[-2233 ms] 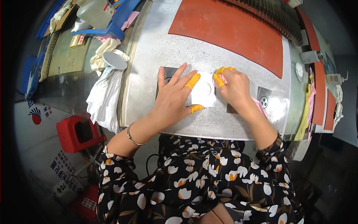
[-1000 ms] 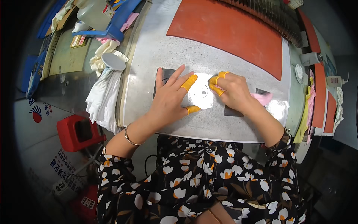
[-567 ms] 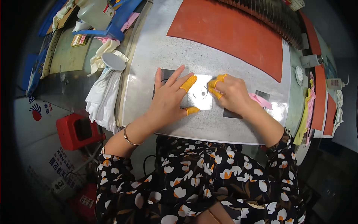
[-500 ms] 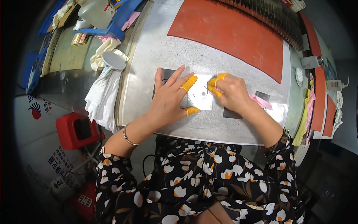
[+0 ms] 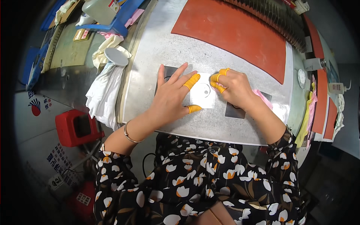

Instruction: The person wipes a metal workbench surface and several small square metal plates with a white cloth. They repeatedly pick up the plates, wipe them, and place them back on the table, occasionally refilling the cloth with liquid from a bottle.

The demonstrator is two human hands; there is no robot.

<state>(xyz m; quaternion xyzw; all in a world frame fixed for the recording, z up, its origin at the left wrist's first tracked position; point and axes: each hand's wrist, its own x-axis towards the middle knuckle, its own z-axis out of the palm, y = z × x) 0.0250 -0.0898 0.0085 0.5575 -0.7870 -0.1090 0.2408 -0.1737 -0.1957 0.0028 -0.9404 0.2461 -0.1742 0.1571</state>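
Clearly, in the head view, dark printing and a round red mark are borne by the pale panel (image 5: 32,131) at lower left, and a small label by the translucent bottle (image 5: 96,12) at upper left. The left hand (image 5: 169,94) is spread wide, palm down, its thumb and index finger, sheathed in yellow covers (image 5: 192,81), set on the left side of the bright metal plate (image 5: 203,102), which is laid flat on the grey worktop (image 5: 180,125). The right hand (image 5: 236,88) is curled tight, with the pink cloth (image 5: 263,99) gripped in its yellow-covered fingertips at the plate's right edge; the cloth's loose end is trailed out past the wrist. The left dark plate (image 5: 170,70) is partly covered by the left hand, and the right dark plate (image 5: 235,111) is partly hidden by the right wrist. Beyond the hands, the red mat (image 5: 228,37) is spread on the worktop, with thin upright sheets (image 5: 268,17) ranged along its far edge. White cloth (image 5: 103,95) is hung at the worktop's left edge, a grey disc (image 5: 116,56) is set on top of it, and the red stool (image 5: 65,129) is placed below.
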